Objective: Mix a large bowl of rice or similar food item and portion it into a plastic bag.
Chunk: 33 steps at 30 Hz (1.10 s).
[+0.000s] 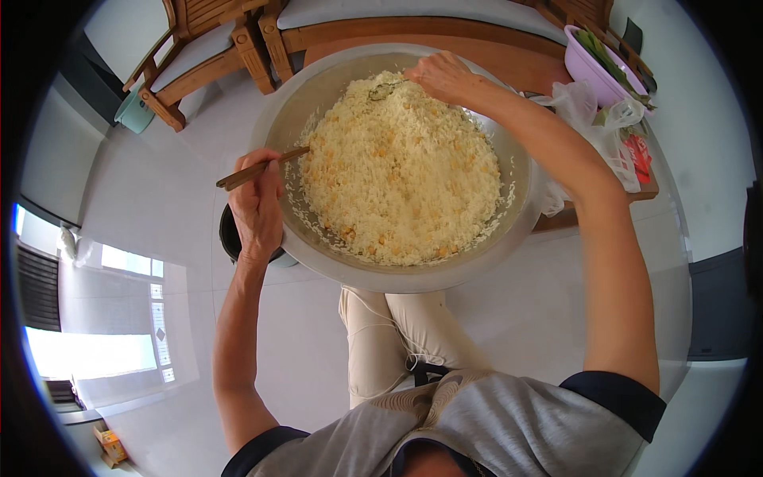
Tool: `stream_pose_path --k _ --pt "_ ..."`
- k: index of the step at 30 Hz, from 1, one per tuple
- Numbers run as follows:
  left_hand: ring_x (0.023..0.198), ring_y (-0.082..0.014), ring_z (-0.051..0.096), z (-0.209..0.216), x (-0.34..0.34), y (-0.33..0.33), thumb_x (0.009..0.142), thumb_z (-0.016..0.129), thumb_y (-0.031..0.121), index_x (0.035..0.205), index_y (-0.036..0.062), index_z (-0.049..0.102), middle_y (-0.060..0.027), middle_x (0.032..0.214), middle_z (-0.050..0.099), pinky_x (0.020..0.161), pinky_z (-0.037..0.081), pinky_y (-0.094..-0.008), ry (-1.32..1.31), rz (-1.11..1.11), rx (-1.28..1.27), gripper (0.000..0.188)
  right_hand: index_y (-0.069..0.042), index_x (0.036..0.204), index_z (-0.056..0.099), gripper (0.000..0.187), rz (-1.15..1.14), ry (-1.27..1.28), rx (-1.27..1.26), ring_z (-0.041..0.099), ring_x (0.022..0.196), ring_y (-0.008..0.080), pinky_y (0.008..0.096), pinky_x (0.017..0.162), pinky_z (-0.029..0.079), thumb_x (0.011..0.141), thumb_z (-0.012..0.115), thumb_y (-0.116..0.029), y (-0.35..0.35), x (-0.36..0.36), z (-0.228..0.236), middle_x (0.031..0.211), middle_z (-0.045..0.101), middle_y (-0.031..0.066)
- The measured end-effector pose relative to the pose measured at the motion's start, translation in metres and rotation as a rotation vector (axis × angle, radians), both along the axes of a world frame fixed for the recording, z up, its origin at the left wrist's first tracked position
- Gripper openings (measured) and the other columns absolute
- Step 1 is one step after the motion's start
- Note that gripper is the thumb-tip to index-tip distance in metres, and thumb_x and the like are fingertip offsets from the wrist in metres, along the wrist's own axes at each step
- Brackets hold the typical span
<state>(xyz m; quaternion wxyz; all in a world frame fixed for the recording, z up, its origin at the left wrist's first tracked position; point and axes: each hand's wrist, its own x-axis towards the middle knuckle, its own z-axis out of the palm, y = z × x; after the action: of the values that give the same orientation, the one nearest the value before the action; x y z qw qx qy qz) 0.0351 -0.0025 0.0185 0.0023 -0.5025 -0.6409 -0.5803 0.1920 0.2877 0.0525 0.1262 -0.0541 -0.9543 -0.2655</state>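
Note:
A wide metal basin [445,280] stands in front of me, heaped with white rice grains [397,175] mixed with small yellow-orange pieces. At the basin's left rim my left hand [259,208] is closed round a pair of brown chopsticks [238,176]; their tips touch the rice's left edge. Over the far side of the heap, my right hand [442,77] is closed on a metal spoon. The spoon's bowl [385,90] lies partly in the rice, left of my fingers. The hand covers its handle.
The basin overlaps a low wooden table [509,62]. On its right are a purple tub [592,67] with long green leaves and clear plastic bags [576,103]. A dark container [230,234] sits beneath the basin's left side. Wooden seats [373,24] stand beyond.

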Motion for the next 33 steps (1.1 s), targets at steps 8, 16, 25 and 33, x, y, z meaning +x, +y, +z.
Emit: stream_pose_path --k 8,16,25,33 --pt "0.053 -0.0071 0.040 0.005 0.003 -0.002 0.086 0.046 0.007 0.088 0.0014 0.055 -0.0017 0.065 0.044 0.050 0.033 -0.0217 0.004 0.059 -0.037 0.011 -0.004 0.072 0.059 0.009 -0.162 -0.234 -0.136 0.059 0.066 0.0306 0.0410 0.059 0.046 0.073 0.050 -0.004 0.008 0.052 -0.017 0.065 0.057 0.0147" --pt "0.052 -0.0080 0.041 -0.006 -0.008 0.002 0.086 0.048 0.010 0.090 0.0010 0.057 -0.0009 0.061 0.044 0.050 0.034 -0.0233 0.062 0.079 -0.010 0.013 -0.003 0.074 0.054 0.004 -0.099 -0.253 -0.458 0.054 0.055 0.0307 0.0404 0.051 0.042 0.074 0.051 -0.005 -0.097 0.105 0.014 0.055 0.052 0.0154" --pt "0.054 -0.0083 0.042 -0.005 -0.006 -0.001 0.086 0.048 0.010 0.091 0.0007 0.057 -0.0012 0.062 0.044 0.052 0.035 -0.0231 0.036 0.075 -0.014 0.014 -0.001 0.067 0.055 0.001 -0.071 -0.501 -0.386 0.054 0.055 0.0312 0.0398 0.050 0.041 0.068 0.054 -0.001 -0.129 0.122 0.056 0.055 0.052 0.0157" --pt "0.053 -0.0062 0.038 0.002 -0.002 -0.001 0.086 0.048 0.009 0.092 0.0023 0.056 0.0003 0.061 0.042 0.049 0.031 -0.0214 0.053 0.061 -0.037 0.013 -0.003 0.063 0.056 0.004 0.000 -0.216 -0.037 0.058 0.057 0.0283 0.0376 0.047 0.042 0.065 0.053 -0.003 -0.037 0.071 0.008 0.053 0.052 0.0146"
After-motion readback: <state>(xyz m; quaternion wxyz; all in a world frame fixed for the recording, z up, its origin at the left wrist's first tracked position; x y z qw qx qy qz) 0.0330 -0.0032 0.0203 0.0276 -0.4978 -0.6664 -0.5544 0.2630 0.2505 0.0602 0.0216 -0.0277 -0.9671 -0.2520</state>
